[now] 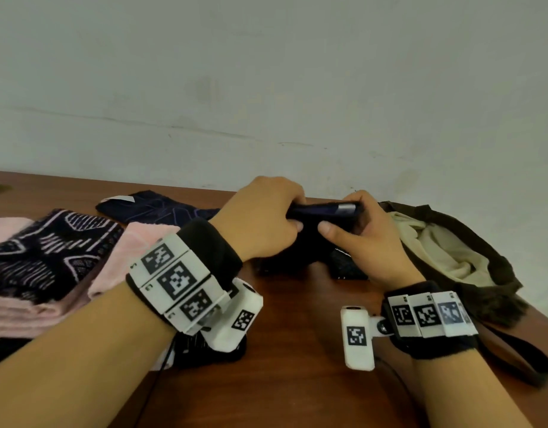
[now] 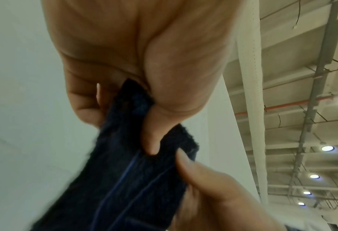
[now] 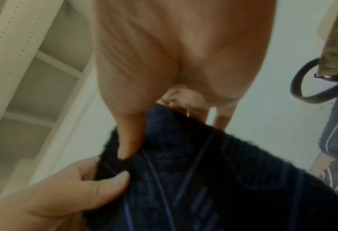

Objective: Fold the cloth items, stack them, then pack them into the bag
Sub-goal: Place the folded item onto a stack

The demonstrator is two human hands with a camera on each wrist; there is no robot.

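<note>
Both hands hold one dark navy woven cloth with thin blue lines (image 1: 323, 211) up off the brown wooden surface (image 1: 297, 350). The left hand (image 1: 263, 217) has its fingers (image 2: 150, 134) curled tight on the cloth's top edge. The right hand (image 1: 359, 233) pinches the same edge just beside it, thumb in front and fingers (image 3: 128, 137) behind.

The top edge runs from 9 o'clock to 3 o'clock between the two hands. The rest of the cloth hangs down toward the surface, so it is between the fingers and the person.

The open dark brown bag with the cream lining (image 1: 445, 242) lies at 3 o'clock from the hands, nearest the right hand. A pile of pink and black patterned cloths (image 1: 50, 257) sits at 9 o'clock, nearer the left hand. Another dark patterned cloth (image 1: 149, 206) lies flat at 10 o'clock.

I think this cloth is in the middle of being folded.
</note>
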